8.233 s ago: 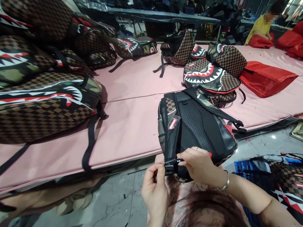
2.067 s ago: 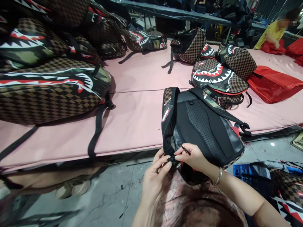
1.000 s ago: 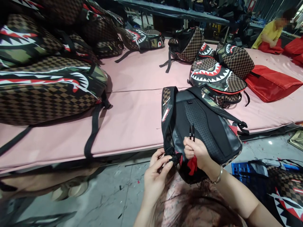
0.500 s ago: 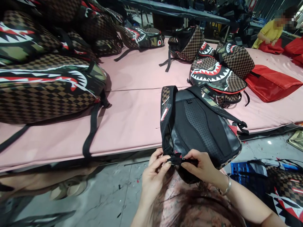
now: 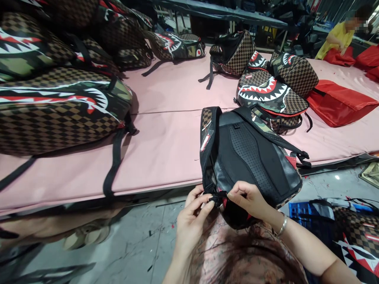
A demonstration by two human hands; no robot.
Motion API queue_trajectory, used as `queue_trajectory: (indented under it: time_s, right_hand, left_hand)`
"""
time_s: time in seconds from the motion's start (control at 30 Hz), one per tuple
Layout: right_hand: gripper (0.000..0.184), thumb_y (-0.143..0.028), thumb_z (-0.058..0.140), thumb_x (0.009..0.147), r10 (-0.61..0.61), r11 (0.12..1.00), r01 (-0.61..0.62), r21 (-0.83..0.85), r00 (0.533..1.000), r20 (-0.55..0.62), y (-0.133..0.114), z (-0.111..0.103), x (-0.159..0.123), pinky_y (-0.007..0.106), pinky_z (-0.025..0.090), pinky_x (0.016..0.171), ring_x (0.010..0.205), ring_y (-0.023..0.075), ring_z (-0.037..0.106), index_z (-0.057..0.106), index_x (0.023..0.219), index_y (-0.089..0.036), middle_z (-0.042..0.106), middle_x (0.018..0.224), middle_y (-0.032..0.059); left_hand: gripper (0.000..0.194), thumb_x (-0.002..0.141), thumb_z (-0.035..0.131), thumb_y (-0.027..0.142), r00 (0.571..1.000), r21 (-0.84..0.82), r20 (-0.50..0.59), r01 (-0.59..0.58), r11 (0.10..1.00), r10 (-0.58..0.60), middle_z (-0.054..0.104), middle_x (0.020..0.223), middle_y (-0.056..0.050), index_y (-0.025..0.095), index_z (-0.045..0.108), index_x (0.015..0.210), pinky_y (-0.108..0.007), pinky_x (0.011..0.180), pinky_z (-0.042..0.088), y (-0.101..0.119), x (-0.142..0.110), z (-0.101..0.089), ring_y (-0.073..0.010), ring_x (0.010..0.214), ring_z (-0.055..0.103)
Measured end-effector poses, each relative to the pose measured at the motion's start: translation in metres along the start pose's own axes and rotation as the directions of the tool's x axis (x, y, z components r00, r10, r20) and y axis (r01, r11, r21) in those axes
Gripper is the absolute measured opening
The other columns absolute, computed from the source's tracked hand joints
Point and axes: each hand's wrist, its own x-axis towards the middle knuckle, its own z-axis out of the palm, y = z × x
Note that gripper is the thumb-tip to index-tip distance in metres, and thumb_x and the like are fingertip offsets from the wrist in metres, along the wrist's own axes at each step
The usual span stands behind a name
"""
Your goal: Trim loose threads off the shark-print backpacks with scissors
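Note:
A black-backed backpack (image 5: 251, 157) with checkered sides lies back panel up at the table's front edge, its lower end overhanging toward me. At its lower left corner, my left hand (image 5: 192, 211) pinches a black strap buckle (image 5: 214, 200) between thumb and fingers. Close beside it my right hand (image 5: 248, 199) has thumb and forefinger pressed together on the black webbing strap (image 5: 222, 194) at the buckle. The fingers hide part of buckle and strap. A padded shoulder strap (image 5: 211, 142) runs up the backpack's left side.
Several checkered shark-mouth backpacks (image 5: 59, 122) are piled on the left of the pink table (image 5: 166, 146). More backpacks (image 5: 272, 92) and a red bag (image 5: 340, 102) sit at right. A person in yellow (image 5: 336, 37) handles red fabric. Another backpack (image 5: 355, 225) is low at right.
My right hand has shifted slightly up and left, its grip moving from the black strap end to the webbing by the buckle. My left hand stays nearly in place.

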Motion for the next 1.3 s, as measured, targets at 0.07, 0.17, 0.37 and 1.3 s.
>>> queue_trajectory:
  time_s: [0.07,0.17,0.37,1.3]
  right_hand:
    - [0.027,-0.039,0.053,0.084,0.015,1.0,-0.015,0.015,1.0,-0.001,0.0,0.002,0.0,0.021,0.037,0.053,0.057,0.0096,0.049,0.057,0.07,-0.017,0.058,0.064,-0.0013]
    - [0.026,-0.039,0.054,0.082,0.033,0.999,-0.033,0.031,0.999,0.002,0.002,0.004,0.003,0.021,0.035,0.053,0.056,0.0091,0.047,0.055,0.068,-0.017,0.055,0.062,-0.0026]
    - [0.03,-0.045,0.046,0.082,0.278,0.926,-0.229,0.3,0.952,-0.131,0.015,0.009,0.009,0.02,0.02,0.041,0.042,0.0072,0.025,0.047,0.068,-0.019,0.03,0.047,-0.0094]
    - [0.017,-0.034,0.061,0.076,-0.052,0.997,0.038,-0.068,0.976,-0.212,0.015,0.038,0.01,0.02,0.04,0.055,0.057,0.0111,0.051,0.058,0.07,-0.018,0.058,0.063,-0.0024]
  left_hand:
    - [0.018,0.062,0.072,0.036,1.0,-0.002,0.003,0.008,1.0,-0.008,0.053,0.112,-0.007,0.02,0.071,0.069,-0.033,0.097,0.034,-0.001,0.001,0.0,-0.0248,0.109,0.048]
    - [0.017,0.06,0.074,0.035,0.998,-0.059,-0.003,0.059,0.997,-0.059,0.054,0.112,-0.006,0.019,0.071,0.067,-0.031,0.094,0.037,0.0,0.003,0.0,-0.0237,0.108,0.049]
    - [0.025,0.049,0.08,0.03,0.948,-0.332,0.055,0.312,0.89,-0.312,0.063,0.094,-0.008,0.013,0.072,0.066,-0.026,0.074,0.046,0.012,0.006,0.003,-0.0202,0.089,0.057]
    - [0.007,0.068,0.064,0.004,0.815,-0.658,-0.08,0.389,0.644,-0.574,0.068,0.068,-0.003,0.009,0.068,0.069,-0.016,0.051,0.049,0.022,0.005,0.016,-0.0086,0.056,0.059]
